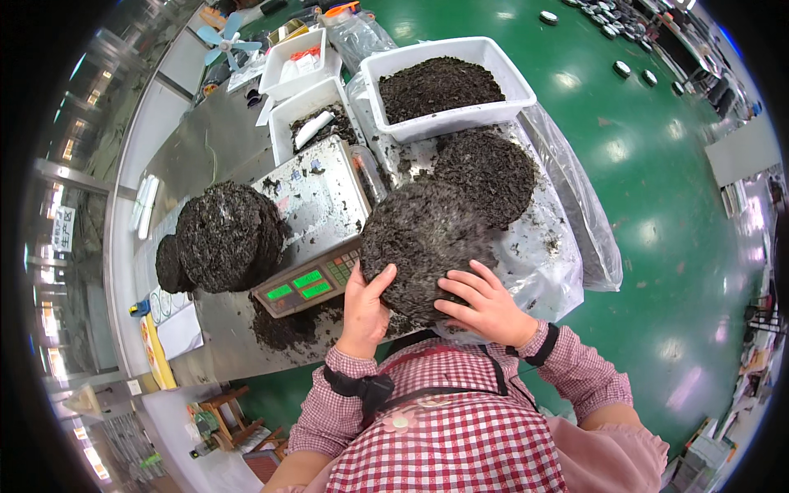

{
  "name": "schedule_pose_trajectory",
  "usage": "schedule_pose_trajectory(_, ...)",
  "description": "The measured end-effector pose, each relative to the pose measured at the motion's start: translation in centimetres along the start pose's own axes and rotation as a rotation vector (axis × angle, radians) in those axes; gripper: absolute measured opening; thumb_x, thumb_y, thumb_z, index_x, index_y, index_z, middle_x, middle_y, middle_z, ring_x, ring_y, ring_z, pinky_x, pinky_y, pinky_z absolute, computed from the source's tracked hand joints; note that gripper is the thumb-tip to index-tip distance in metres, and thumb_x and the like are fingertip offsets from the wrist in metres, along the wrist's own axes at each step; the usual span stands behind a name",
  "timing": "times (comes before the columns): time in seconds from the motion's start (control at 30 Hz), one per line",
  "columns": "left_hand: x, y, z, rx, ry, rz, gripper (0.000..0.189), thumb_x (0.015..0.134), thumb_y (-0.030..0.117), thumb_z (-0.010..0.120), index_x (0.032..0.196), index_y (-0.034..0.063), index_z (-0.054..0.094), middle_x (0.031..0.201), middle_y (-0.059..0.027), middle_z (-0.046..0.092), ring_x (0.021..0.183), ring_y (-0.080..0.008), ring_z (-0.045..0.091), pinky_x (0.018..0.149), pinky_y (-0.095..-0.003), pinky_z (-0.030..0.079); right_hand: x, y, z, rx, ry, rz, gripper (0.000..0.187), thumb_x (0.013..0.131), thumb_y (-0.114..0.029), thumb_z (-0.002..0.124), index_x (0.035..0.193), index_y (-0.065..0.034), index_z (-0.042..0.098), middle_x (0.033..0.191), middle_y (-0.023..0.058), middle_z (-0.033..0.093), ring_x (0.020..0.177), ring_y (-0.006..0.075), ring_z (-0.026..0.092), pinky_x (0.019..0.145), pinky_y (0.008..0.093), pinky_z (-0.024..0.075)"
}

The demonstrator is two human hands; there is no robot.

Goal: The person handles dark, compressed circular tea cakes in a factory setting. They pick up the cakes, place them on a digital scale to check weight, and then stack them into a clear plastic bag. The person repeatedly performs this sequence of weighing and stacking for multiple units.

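Observation:
A large round cake of dark dried flakes, seemingly seaweed, is held between my two hands, slightly blurred. My left hand grips its lower left edge, thumb on the upper face. The fingers of my right hand lie spread on the lower right of the same face. Behind it, a second round cake rests on a plastic sheet, partly covered by the held one. To the left, a digital scale with lit green displays has loose flakes on its metal pan. A stack of cakes sits by its left side.
A white tub of loose flakes stands at the back. Another white bin holds flakes and a white roll. Beyond are a white tray and a blue fan. Flakes litter the metal table before the scale.

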State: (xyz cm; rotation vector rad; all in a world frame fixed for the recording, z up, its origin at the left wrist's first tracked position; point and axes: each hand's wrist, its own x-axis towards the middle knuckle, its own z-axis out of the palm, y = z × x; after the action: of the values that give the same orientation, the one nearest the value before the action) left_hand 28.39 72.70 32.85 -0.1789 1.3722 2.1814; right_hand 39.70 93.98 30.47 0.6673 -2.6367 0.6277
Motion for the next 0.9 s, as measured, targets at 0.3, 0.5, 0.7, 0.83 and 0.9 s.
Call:
schedule_pose_trajectory(0.3, -1.2, -1.6, -2.7, -0.116, 0.08, -0.045, 0.041, 0.091, -0.004, 0.059, 0.131, 0.0022, 0.052, 0.122, -0.0107, 0.063, 0.109, -0.0223, 0.064, 0.091, -0.0382, 0.057, -0.8, 16.2, 3.8, -0.225, 0.363, 1.163, 0.084, 0.078, -0.051, 0.078, 0.132, 0.0076, 0.053, 0.122, 0.0256, 0.055, 0.119, 0.0394, 0.051, 0.101, 0.0447, 0.0424)
schedule_pose_trajectory(0.5, -1.6, -4.7, -3.7, -0.051, 0.137, -0.326, 0.044, 0.092, -0.004, 0.056, 0.135, 0.0034, 0.05, 0.121, -0.0099, 0.062, 0.111, -0.025, 0.063, 0.093, -0.0426, 0.057, 1.4, 16.8, 2.7, -0.271, 0.28, 1.16, 0.084, 0.072, -0.046, 0.084, 0.131, 0.0067, 0.055, 0.12, 0.0235, 0.056, 0.116, 0.0381, 0.052, 0.1, 0.0439, 0.0439)
schedule_pose_trajectory(0.7, 0.5, -8.2, -2.5, -0.106, 0.059, -0.36, 0.047, 0.091, 0.0, 0.06, 0.137, 0.0025, 0.048, 0.122, -0.0097, 0.06, 0.112, -0.025, 0.061, 0.095, -0.0462, 0.053, -0.1, 20.6, 2.0, 0.147, 0.337, 1.254, 0.07, 0.067, -0.027, 0.09, 0.116, 0.0115, 0.057, 0.108, 0.023, 0.065, 0.099, 0.0339, 0.065, 0.089, 0.0401, 0.0512)
schedule_pose_trajectory(0.83, 2.7, -12.6, -3.7, 0.263, -0.059, -0.097, 0.058, 0.092, 0.01, 0.067, 0.141, -0.0022, 0.038, 0.13, -0.0155, 0.054, 0.119, -0.0275, 0.056, 0.1, -0.0395, 0.048, 1.5, 16.5, 0.6, 0.904, 0.694, 1.033, 0.045, 0.079, -0.005, 0.079, 0.115, 0.0078, 0.054, 0.108, 0.0138, 0.067, 0.094, 0.0207, 0.065, 0.083, 0.0326, 0.0526)
schedule_pose_trajectory(0.9, 2.0, -12.0, -2.3, 0.973, 0.067, 0.316, 0.066, 0.092, 0.018, 0.069, 0.144, -0.0019, 0.034, 0.136, -0.019, 0.049, 0.127, -0.0301, 0.05, 0.108, -0.0424, 0.04, 2.6, 11.8, -1.2, 1.024, 0.851, 0.955, 0.033, 0.083, 0.005, 0.072, 0.111, 0.0039, 0.054, 0.11, 0.011, 0.066, 0.097, 0.0169, 0.064, 0.084, 0.0301, 0.0517)
